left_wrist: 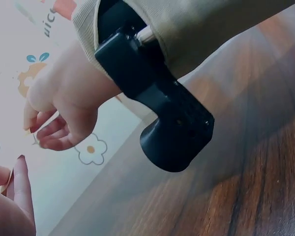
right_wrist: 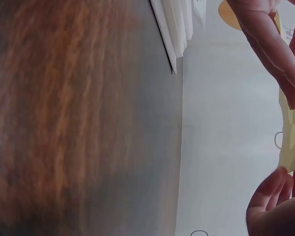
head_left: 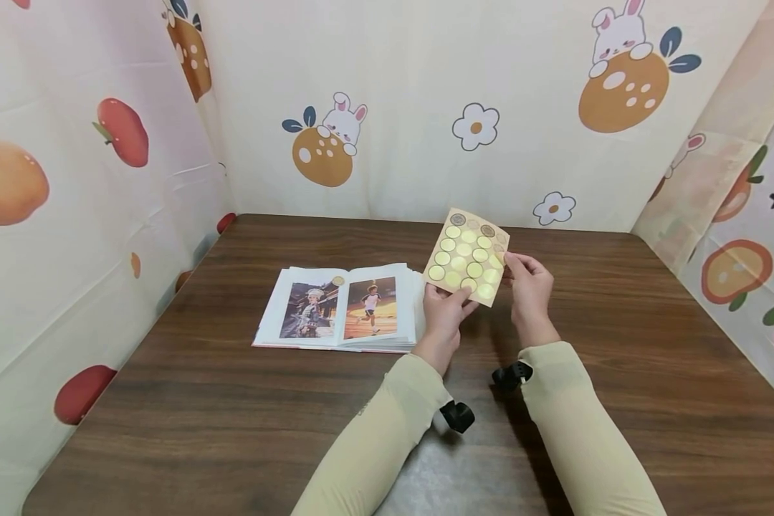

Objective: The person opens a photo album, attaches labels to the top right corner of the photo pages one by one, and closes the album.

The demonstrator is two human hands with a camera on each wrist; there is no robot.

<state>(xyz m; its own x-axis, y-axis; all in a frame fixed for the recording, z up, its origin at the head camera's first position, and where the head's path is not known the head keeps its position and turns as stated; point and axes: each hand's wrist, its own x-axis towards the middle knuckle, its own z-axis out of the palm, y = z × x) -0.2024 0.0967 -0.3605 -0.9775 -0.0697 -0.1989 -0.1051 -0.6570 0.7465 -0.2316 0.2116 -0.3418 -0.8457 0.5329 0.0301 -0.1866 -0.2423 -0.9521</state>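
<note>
A sheet of round gold stickers (head_left: 464, 251) is held up, tilted, above the table; a few spots near its top edge look darker or bare. My left hand (head_left: 443, 319) grips the sheet's lower edge, thumb in front. At its right edge, my right hand (head_left: 530, 294) pinches the sheet between thumb and fingers. In the right wrist view the sticker sheet (right_wrist: 292, 132) spans the gap between both hands. Left of the hands lies an open photo album (head_left: 342, 344) with two photos showing. One round gold sticker (head_left: 338, 281) sits near the top, between the photos.
The brown wooden table (head_left: 200, 416) runs back to a printed curtain (head_left: 400, 64), with more curtain at both sides. Black wrist cameras hang at the left cuff (head_left: 458, 416) and the right cuff (head_left: 512, 375).
</note>
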